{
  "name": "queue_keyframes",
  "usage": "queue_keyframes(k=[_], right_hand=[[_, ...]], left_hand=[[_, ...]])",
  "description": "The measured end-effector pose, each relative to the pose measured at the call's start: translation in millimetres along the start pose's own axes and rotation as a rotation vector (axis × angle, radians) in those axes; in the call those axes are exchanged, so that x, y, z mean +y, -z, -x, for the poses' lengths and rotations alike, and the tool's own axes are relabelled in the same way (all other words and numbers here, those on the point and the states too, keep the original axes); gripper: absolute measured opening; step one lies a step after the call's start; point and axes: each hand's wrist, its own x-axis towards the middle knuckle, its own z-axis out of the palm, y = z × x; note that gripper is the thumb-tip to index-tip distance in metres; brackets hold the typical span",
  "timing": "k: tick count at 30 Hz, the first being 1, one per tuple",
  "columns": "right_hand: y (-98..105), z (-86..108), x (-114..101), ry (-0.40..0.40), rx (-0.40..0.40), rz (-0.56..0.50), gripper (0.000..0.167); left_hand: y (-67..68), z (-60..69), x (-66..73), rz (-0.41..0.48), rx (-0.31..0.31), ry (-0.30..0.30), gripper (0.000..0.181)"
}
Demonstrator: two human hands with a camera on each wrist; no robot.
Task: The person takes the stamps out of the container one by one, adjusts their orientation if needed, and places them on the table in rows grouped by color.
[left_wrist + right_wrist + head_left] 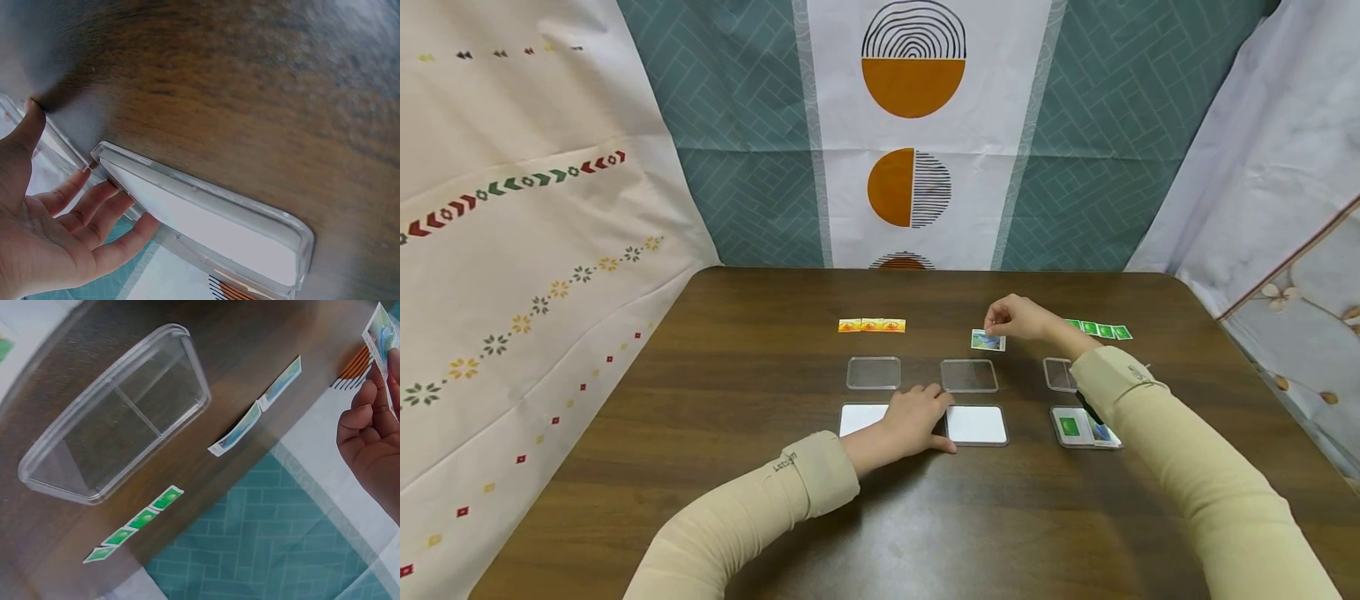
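My right hand [1018, 317] pinches a small blue-green stamp [379, 339] between thumb and fingertips above the far part of the table. Two similar blue-green stamps [280, 382] lie on the wood below it in the right wrist view. My left hand [916, 418] rests low between two shallow cases with white inserts. Its thumb and index finger touch the edges of the middle white case [976, 425], with the fingers spread and only slightly bent. Beside it, the left white case [206, 219] is partly covered by that hand in the head view.
Clear lids [874, 373] lie behind the white cases, one [119, 419] partly hidden by my right arm. A right-hand case [1070, 427] contains a green and a blue stamp. Orange stamps [872, 326] and several green stamps [142, 518] lie in rows at the back.
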Motion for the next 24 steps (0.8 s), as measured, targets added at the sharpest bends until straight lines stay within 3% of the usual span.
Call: queue_keyframes(k=[11, 18, 24], right_hand=[[3, -29.7, -1, 0.003, -0.025, 0.124, 0.008], [-1, -44.0, -1, 0.001, -0.082, 0.145, 0.007], [-4, -52.2, 9, -0.025, -0.084, 0.157, 0.007]], left_hand=[[1.4, 0.3, 0.4, -0.006, 0.013, -0.005, 0.067], [-0.1, -0.6, 0.6, 0.001, 0.007, 0.003, 0.069], [2.0, 0.6, 0.3, 0.000, -0.003, 0.006, 0.069]])
